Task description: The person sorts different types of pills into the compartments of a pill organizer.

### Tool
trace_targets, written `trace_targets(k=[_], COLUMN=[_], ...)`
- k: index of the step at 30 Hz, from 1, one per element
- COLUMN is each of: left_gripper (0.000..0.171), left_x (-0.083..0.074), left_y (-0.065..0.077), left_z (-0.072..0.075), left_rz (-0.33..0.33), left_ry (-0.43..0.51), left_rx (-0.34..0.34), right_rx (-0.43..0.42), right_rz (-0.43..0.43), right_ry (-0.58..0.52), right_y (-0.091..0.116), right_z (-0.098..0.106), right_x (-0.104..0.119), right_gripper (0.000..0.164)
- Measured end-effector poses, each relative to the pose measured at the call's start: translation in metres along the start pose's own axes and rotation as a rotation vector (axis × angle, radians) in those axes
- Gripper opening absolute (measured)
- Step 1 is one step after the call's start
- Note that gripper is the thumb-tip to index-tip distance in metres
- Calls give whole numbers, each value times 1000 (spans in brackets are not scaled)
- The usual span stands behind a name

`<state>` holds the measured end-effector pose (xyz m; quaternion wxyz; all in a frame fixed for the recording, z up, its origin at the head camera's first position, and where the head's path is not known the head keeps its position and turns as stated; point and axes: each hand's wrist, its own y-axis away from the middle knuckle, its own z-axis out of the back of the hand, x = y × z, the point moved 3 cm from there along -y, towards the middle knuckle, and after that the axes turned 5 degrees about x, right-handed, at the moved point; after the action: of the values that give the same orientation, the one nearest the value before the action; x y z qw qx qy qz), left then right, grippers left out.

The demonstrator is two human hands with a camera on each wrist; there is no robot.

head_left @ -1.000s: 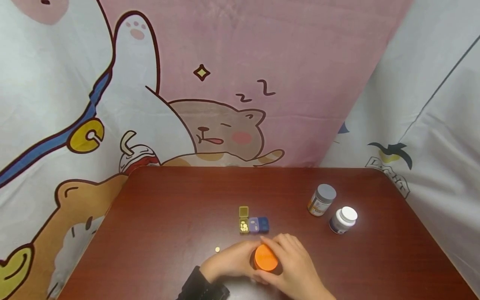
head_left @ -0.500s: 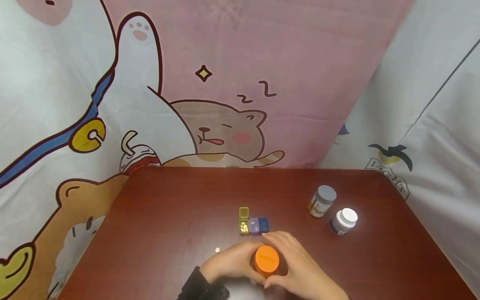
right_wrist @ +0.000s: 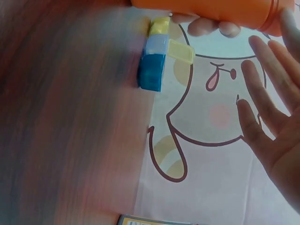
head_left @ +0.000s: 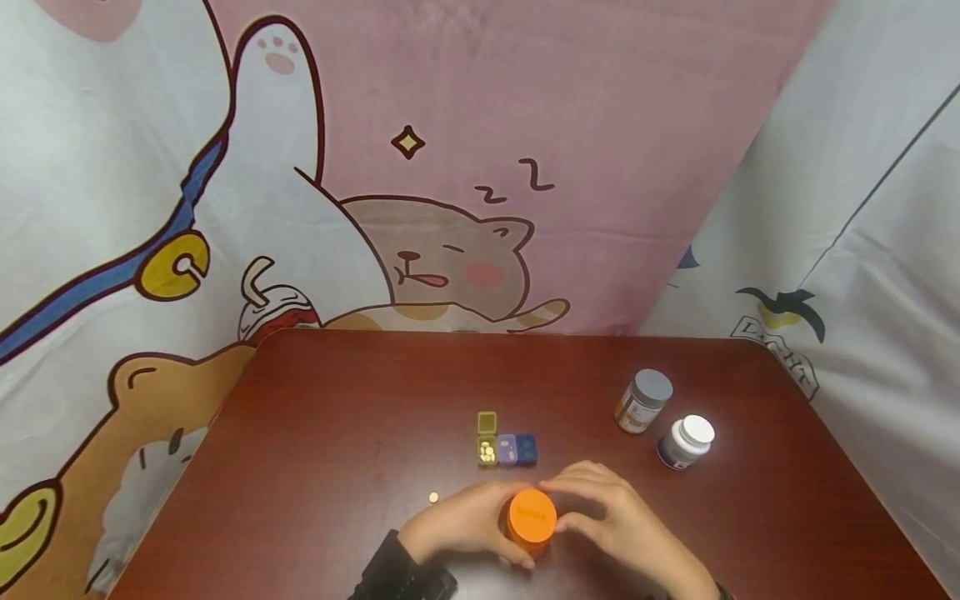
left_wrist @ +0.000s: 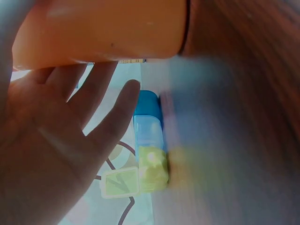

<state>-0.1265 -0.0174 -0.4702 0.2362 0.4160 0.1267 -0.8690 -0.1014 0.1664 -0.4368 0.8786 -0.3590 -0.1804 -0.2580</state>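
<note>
An orange bottle with an orange screw cap (head_left: 532, 517) stands at the front of the table. My left hand (head_left: 467, 521) grips its body, thumb on the near side; the left fingertips (right_wrist: 229, 29) show beyond it in the right wrist view. To the right of the bottle is my right hand (head_left: 617, 515), fingers spread and relaxed, thumb tip right at the cap's edge. Behind the bottle lies a small pill organizer (head_left: 507, 450) in yellow, lilac and blue. Its yellow lid (left_wrist: 120, 182) stands raised, with several pale tablets (head_left: 487, 452) in that compartment.
One loose tablet (head_left: 433, 497) lies on the brown table (head_left: 330, 433), left of the hands. Toward the back right stand a grey-lidded jar (head_left: 643, 402) and a white-capped bottle (head_left: 686, 442). A cartoon-printed cloth (head_left: 600, 125) hangs behind the table.
My right hand has loosened from around the cap and drawn away to the right, its fingers opening. The left hand and the bottle have stayed in place.
</note>
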Motion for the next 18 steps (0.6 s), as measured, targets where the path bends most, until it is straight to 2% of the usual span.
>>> trace_targets(k=[3,9,14,18], left_gripper=[56,61,60,57], left_x=[-1,1,0,-1], left_y=[0,1,1,1], left_z=[0,0,0,1], left_rz=[-4,-11,-7,-23], left_ry=[6,-9,-28,-5], left_rx=[-1,-6,-12,-10], right_rx=[-7,30,45,54], right_rz=[1,-51,-68,-119], right_ry=[-3,22,35,81], right_y=[-1,-2,-5,-7], right_z=[-2,-11,-16,-19], right_x=[2,11,18,21], right_gripper=[52,60,61,59])
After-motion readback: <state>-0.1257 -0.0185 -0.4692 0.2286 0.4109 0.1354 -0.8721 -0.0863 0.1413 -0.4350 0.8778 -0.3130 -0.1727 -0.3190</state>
